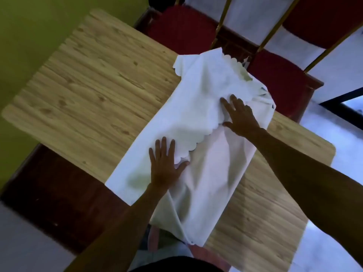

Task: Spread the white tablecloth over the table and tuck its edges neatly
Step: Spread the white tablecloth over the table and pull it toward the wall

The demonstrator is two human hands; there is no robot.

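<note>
A white tablecloth [198, 107] with a scalloped edge lies folded in a long strip across the middle of the light wood-grain table [94, 91]. It reaches from the far edge to the near edge, where one end hangs over. My left hand [165, 163] rests flat on the cloth with fingers spread, the thumb at the scalloped edge of the top layer. My right hand [240, 116] is also spread flat, farther along, with fingertips pressing at the same scalloped fold. Much of the tabletop on both sides is bare.
Red-cushioned chairs [182, 30] with gold frames stand along the far side of the table, one [282, 83] close to the cloth's far end. A green wall [23, 36] lies to the left. A dark red-brown bench or seat [59, 193] sits at the near left.
</note>
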